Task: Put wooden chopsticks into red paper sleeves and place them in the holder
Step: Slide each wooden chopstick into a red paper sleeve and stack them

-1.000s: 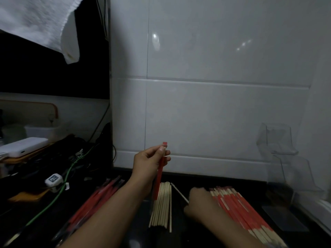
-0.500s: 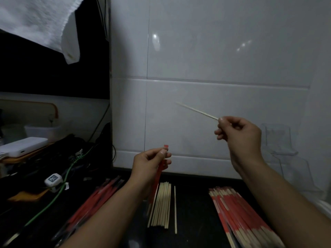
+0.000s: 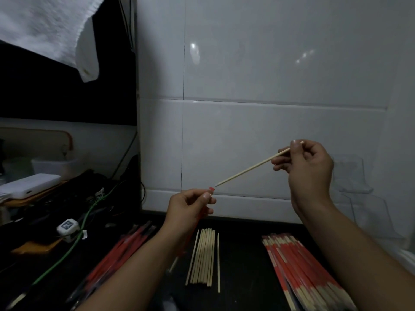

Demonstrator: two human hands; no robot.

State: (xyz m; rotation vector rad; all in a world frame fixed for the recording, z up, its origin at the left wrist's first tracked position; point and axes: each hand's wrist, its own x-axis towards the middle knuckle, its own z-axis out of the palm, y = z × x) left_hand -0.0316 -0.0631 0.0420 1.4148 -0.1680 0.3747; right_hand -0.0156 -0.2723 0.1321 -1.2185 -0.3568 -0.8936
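Observation:
My left hand (image 3: 190, 206) pinches a red paper sleeve (image 3: 211, 189) near its top end, the sleeve hanging down behind the fingers. My right hand (image 3: 307, 173) pinches the thick end of a wooden chopstick (image 3: 249, 169); its thin tip points down-left and sits just above the sleeve's mouth. On the dark counter lie a row of bare chopsticks (image 3: 203, 257), a pile of empty red sleeves (image 3: 125, 250) to the left and a pile of sleeved chopsticks (image 3: 301, 270) to the right. A clear plastic holder (image 3: 359, 182) stands at the right against the wall.
White tiled wall (image 3: 247, 86) directly ahead. A white towel (image 3: 45, 30) hangs at the top left. On the left are cables, a green wire (image 3: 74, 245), a white charger block (image 3: 67, 227) and a white power bank (image 3: 29, 184).
My right hand picked one chopstick from the counter, lifted it and turned it so the tip now points at the sleeve's mouth. My left hand stayed in place holding the sleeve.

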